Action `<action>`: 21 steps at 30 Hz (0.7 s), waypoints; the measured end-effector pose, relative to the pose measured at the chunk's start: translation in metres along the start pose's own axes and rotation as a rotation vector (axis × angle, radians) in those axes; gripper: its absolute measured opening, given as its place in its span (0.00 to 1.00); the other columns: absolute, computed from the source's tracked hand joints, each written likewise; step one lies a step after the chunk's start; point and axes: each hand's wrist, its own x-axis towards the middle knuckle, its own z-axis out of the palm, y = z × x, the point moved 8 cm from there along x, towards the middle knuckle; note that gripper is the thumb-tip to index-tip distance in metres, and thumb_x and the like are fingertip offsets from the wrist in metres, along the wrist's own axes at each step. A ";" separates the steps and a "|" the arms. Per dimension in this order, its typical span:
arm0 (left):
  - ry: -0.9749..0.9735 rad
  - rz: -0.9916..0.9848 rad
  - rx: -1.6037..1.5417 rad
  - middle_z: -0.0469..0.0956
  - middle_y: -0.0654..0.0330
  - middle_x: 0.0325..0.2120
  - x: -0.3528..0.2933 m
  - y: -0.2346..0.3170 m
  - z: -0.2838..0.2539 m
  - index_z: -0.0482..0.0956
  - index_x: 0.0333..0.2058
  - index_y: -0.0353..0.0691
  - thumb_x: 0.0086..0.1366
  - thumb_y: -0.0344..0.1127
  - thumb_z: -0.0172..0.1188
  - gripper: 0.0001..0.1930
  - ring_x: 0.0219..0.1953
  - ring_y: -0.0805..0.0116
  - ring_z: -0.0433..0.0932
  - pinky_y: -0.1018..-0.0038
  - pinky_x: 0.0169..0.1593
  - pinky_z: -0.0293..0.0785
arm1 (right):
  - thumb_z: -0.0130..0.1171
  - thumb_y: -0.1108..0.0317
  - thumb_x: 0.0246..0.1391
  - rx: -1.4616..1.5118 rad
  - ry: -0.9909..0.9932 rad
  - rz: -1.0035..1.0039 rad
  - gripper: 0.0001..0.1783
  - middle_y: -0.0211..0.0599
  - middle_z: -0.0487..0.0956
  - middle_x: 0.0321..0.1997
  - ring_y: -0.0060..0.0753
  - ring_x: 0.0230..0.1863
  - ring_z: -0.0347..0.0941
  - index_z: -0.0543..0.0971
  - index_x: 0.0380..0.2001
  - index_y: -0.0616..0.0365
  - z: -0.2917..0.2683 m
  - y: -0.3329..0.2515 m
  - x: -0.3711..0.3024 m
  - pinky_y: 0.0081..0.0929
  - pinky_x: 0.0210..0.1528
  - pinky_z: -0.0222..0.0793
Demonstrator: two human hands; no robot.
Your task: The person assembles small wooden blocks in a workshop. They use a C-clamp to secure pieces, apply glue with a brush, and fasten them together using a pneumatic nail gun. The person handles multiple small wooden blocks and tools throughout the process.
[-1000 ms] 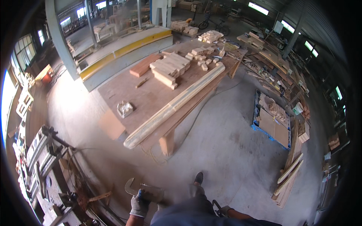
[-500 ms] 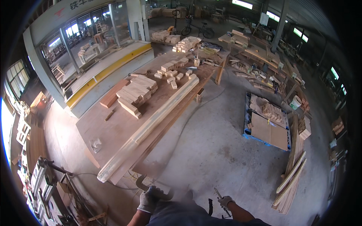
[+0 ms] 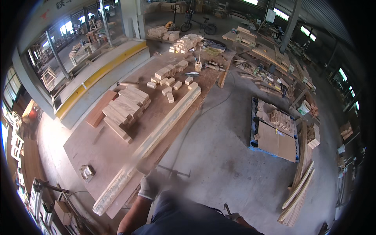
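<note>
My left hand (image 3: 149, 186), in a pale glove, is closed round a C-clamp (image 3: 172, 171) whose screw and crossbar point right. The clamp's frame is partly blurred, right at the table's near edge. Along that edge lies a long pale wooden beam (image 3: 166, 122) with a greyish streak on top; its near end (image 3: 113, 192) is rougher and mottled. I cannot tell whether the clamp touches the beam. Low at the right, my gloved right hand (image 3: 235, 216) grips a metal tool with a bent end (image 3: 226, 208); its kind is hidden.
On the wooden table (image 3: 84, 137) are stacked wood blocks (image 3: 127, 107), several small blocks (image 3: 168, 84), a hammer (image 3: 127, 84) and a small clear bag (image 3: 87, 172). A large press (image 3: 98, 80) stands left. On the floor at right are a pallet with cardboard (image 3: 276, 143) and long boards (image 3: 295, 196).
My left hand has raised the C-clamp forward to the beam's side at the table edge. My right hand has dropped lower, partly behind my body. The view has shifted closer to the table.
</note>
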 end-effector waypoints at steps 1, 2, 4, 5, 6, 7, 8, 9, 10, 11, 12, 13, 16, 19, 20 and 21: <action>-0.029 -0.011 0.041 0.79 0.56 0.32 0.026 0.006 0.010 0.78 0.38 0.39 0.70 0.40 0.57 0.10 0.40 0.56 0.79 0.55 0.52 0.76 | 0.64 0.55 0.60 0.042 -0.037 0.018 0.19 0.34 0.75 0.20 0.31 0.19 0.72 0.79 0.30 0.64 0.022 0.011 0.012 0.34 0.20 0.68; -0.041 -0.016 0.023 0.79 0.57 0.32 0.050 0.011 0.016 0.78 0.38 0.39 0.70 0.41 0.57 0.10 0.39 0.57 0.79 0.56 0.51 0.77 | 0.65 0.56 0.59 0.055 -0.042 0.028 0.18 0.34 0.75 0.21 0.31 0.19 0.72 0.79 0.31 0.64 0.027 0.003 0.007 0.34 0.21 0.68; -0.020 0.009 -0.003 0.78 0.58 0.30 0.087 0.026 0.006 0.78 0.39 0.40 0.71 0.42 0.57 0.11 0.37 0.58 0.79 0.59 0.48 0.78 | 0.65 0.58 0.59 0.020 -0.035 0.043 0.17 0.35 0.76 0.22 0.31 0.20 0.73 0.80 0.31 0.65 0.022 -0.032 -0.014 0.33 0.21 0.68; -0.006 0.013 0.029 0.78 0.58 0.30 0.104 0.033 0.009 0.78 0.40 0.39 0.70 0.44 0.58 0.13 0.35 0.59 0.79 0.59 0.46 0.78 | 0.66 0.60 0.58 0.024 -0.031 0.046 0.17 0.35 0.77 0.22 0.31 0.20 0.74 0.80 0.31 0.66 0.018 -0.046 -0.024 0.33 0.22 0.69; 0.030 0.023 0.113 0.77 0.58 0.29 0.119 0.045 0.008 0.77 0.41 0.39 0.70 0.45 0.58 0.14 0.34 0.59 0.78 0.60 0.44 0.78 | 0.66 0.61 0.58 0.023 -0.028 0.048 0.16 0.35 0.77 0.22 0.31 0.21 0.74 0.80 0.32 0.66 0.015 -0.065 -0.036 0.32 0.22 0.69; 0.048 0.017 0.187 0.77 0.59 0.29 0.136 0.051 0.015 0.77 0.42 0.39 0.70 0.47 0.59 0.15 0.32 0.59 0.77 0.60 0.42 0.78 | 0.66 0.62 0.58 0.037 -0.014 0.062 0.15 0.35 0.78 0.23 0.31 0.21 0.74 0.81 0.32 0.67 0.009 -0.075 -0.049 0.32 0.22 0.69; 0.075 0.012 0.253 0.77 0.59 0.28 0.153 0.065 0.020 0.77 0.43 0.39 0.69 0.48 0.60 0.17 0.31 0.60 0.77 0.61 0.41 0.78 | 0.67 0.63 0.57 0.043 -0.015 0.060 0.15 0.35 0.78 0.23 0.31 0.21 0.75 0.81 0.32 0.68 0.008 -0.093 -0.059 0.32 0.23 0.69; 0.099 -0.029 0.221 0.76 0.60 0.27 0.168 0.080 0.026 0.77 0.42 0.39 0.69 0.48 0.60 0.17 0.29 0.61 0.76 0.62 0.38 0.77 | 0.67 0.64 0.57 0.048 -0.022 0.056 0.14 0.36 0.79 0.24 0.31 0.22 0.75 0.81 0.32 0.68 0.009 -0.114 -0.067 0.31 0.23 0.69; 0.121 -0.074 0.186 0.76 0.60 0.26 0.185 0.091 0.033 0.78 0.42 0.39 0.69 0.49 0.61 0.17 0.28 0.61 0.76 0.63 0.35 0.77 | 0.67 0.65 0.57 0.067 -0.023 0.051 0.14 0.36 0.79 0.24 0.31 0.22 0.75 0.81 0.33 0.69 0.007 -0.129 -0.069 0.31 0.24 0.69; 0.144 -0.136 0.090 0.76 0.61 0.25 0.201 0.098 0.037 0.78 0.41 0.40 0.68 0.49 0.61 0.17 0.26 0.63 0.75 0.65 0.33 0.75 | 0.67 0.66 0.56 0.099 -0.023 0.045 0.13 0.36 0.80 0.25 0.31 0.22 0.76 0.82 0.33 0.69 0.004 -0.140 -0.067 0.31 0.24 0.69; 0.393 -0.106 0.073 0.69 0.65 0.18 0.203 0.112 0.074 0.77 0.38 0.35 0.74 0.44 0.54 0.16 0.18 0.71 0.67 0.72 0.24 0.63 | 0.67 0.65 0.57 0.223 -0.027 0.047 0.14 0.36 0.80 0.24 0.31 0.22 0.76 0.82 0.33 0.69 -0.007 -0.121 -0.036 0.31 0.24 0.70; 0.389 -0.094 0.204 0.67 0.65 0.16 0.220 0.123 0.067 0.77 0.38 0.34 0.73 0.50 0.55 0.20 0.14 0.74 0.63 0.74 0.20 0.59 | 0.67 0.65 0.57 0.339 -0.071 0.021 0.14 0.36 0.80 0.24 0.32 0.22 0.75 0.82 0.33 0.69 -0.007 -0.119 -0.002 0.32 0.24 0.70; 0.369 -0.108 0.089 0.66 0.67 0.15 0.257 0.134 0.071 0.79 0.38 0.36 0.73 0.55 0.53 0.23 0.13 0.76 0.62 0.76 0.17 0.57 | 0.66 0.65 0.58 0.173 -0.090 -0.039 0.13 0.38 0.80 0.25 0.34 0.23 0.76 0.82 0.35 0.67 -0.036 -0.145 0.070 0.37 0.26 0.72; 0.319 -0.052 0.491 0.74 0.64 0.18 0.283 0.152 0.081 0.81 0.39 0.37 0.71 0.50 0.58 0.19 0.17 0.73 0.70 0.75 0.19 0.65 | 0.63 0.60 0.60 0.004 -0.007 -0.108 0.15 0.40 0.82 0.27 0.33 0.24 0.78 0.83 0.31 0.64 -0.064 -0.222 0.090 0.36 0.25 0.73; 0.310 -0.069 0.509 0.74 0.64 0.18 0.291 0.149 0.085 0.81 0.39 0.37 0.72 0.45 0.58 0.15 0.19 0.74 0.72 0.76 0.20 0.65 | 0.62 0.59 0.60 0.046 -0.014 -0.090 0.16 0.40 0.82 0.26 0.32 0.24 0.78 0.82 0.30 0.64 -0.080 -0.246 0.098 0.36 0.25 0.73; 0.350 -0.057 0.608 0.74 0.64 0.19 0.299 0.146 0.090 0.81 0.39 0.38 0.72 0.44 0.59 0.14 0.19 0.75 0.72 0.76 0.21 0.65 | 0.61 0.57 0.61 0.090 -0.020 -0.062 0.17 0.40 0.81 0.26 0.32 0.24 0.78 0.81 0.29 0.63 -0.093 -0.261 0.102 0.36 0.24 0.73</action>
